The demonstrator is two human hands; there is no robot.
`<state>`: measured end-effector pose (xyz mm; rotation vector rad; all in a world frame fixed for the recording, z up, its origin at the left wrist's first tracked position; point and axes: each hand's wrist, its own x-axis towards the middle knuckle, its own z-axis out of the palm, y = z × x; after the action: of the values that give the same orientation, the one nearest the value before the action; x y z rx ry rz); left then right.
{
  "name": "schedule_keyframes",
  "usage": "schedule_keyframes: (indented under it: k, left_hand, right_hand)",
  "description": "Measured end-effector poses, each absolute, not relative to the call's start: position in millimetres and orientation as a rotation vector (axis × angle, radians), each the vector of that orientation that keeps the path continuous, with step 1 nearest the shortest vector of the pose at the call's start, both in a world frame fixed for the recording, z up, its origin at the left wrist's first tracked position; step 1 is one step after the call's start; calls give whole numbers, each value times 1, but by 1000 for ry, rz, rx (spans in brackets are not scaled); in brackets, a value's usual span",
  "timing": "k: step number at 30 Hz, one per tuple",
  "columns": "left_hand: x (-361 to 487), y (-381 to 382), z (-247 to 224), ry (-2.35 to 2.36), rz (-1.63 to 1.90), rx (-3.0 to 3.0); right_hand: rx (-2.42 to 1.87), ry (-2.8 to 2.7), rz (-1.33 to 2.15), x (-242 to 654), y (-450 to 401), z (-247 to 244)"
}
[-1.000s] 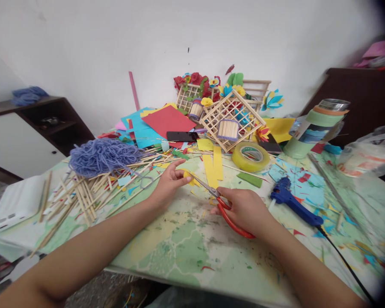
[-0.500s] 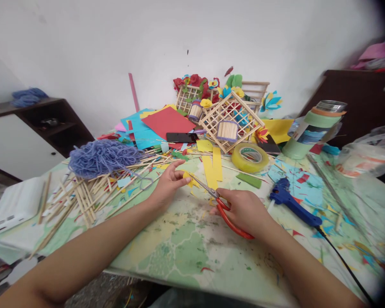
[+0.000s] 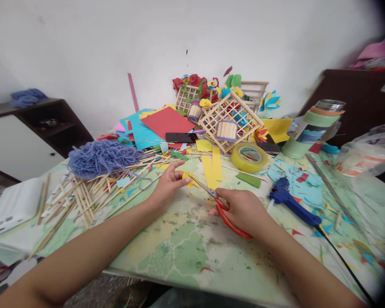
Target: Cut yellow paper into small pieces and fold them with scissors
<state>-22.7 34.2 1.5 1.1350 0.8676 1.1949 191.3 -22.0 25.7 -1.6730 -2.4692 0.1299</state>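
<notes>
- Yellow paper scrap [image 3: 186,178]: small, irregular, held up just above the bench [image 3: 192,252], directly ahead of the blade tips of the red-handled scissors [image 3: 202,188]; whether blades and paper touch, impossible to tell.
- Handling, as a judgement: probably very light, thin and limp, quick to bend or crease; safest hold at an edge, well clear of the blades.
- Left hand [image 3: 168,187]: just left of the scissors, with thumb and forefinger fingers [image 3: 182,182] pressed together, pinching the scrap; other fingers loosely curled.
- Right hand [image 3: 242,209]: just behind the blades, fingers [image 3: 234,202] closed around the red handles; blade opening too small to judge.
- Yellow paper strips [image 3: 211,171]: flat on the bench, just beyond the scissors.
- Against the earlier frame: hands, scrap and scissors almost unchanged; whole view only slightly shifted.
</notes>
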Motion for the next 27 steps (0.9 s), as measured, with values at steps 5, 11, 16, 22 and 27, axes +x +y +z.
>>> schedule_keyframes:
  k: [5,11,16,22,27]
  left_hand:
    - [-21,32,0,867,1160,1158]
    - [-22,31,-1,855,1127,1184]
    - [-17,23,0,832,994,1253]
    - [-4,7,-7,750,683,1323]
    - [1,2,-9,735,618,1455]
  right_hand:
    - [-1641,-2462,119,191,-23,24]
    - [-1715,-2391,81,191,-22,22]
    - [-1711,-2211,149,192,-19,19]
    - [-1480,-1971,557,186,-20,11]
    - [-1323,-1951,681,179,-21,9]
